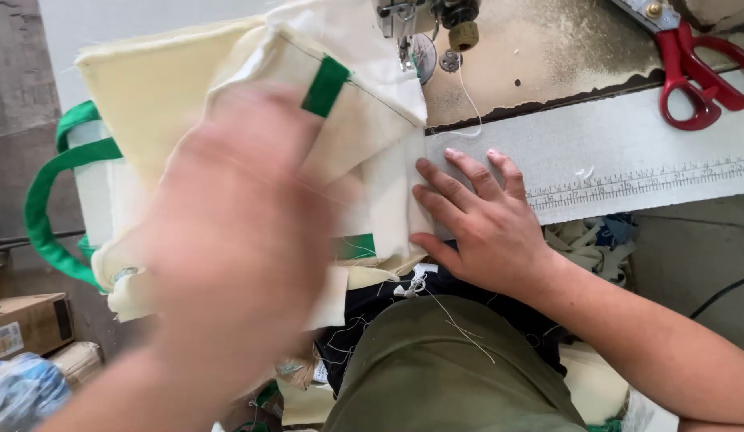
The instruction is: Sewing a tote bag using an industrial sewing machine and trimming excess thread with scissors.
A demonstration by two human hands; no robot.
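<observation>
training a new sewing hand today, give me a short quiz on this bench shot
1. True or false: the right hand lies flat with its fingers on the edge of the cream cloth bag with green handles.
2. Which tool lies at the far right of the worn sewing table? A) red-handled scissors B) a yellow tape measure C) a blue brush
3. Fill in: the left hand is motion-blurred in front of the ____.

Key:
1. True; the fingers press the bag's edge beside the white ruler strip.
2. A, the red-handled scissors.
3. Bag; whether that hand grips it cannot be told.
</observation>
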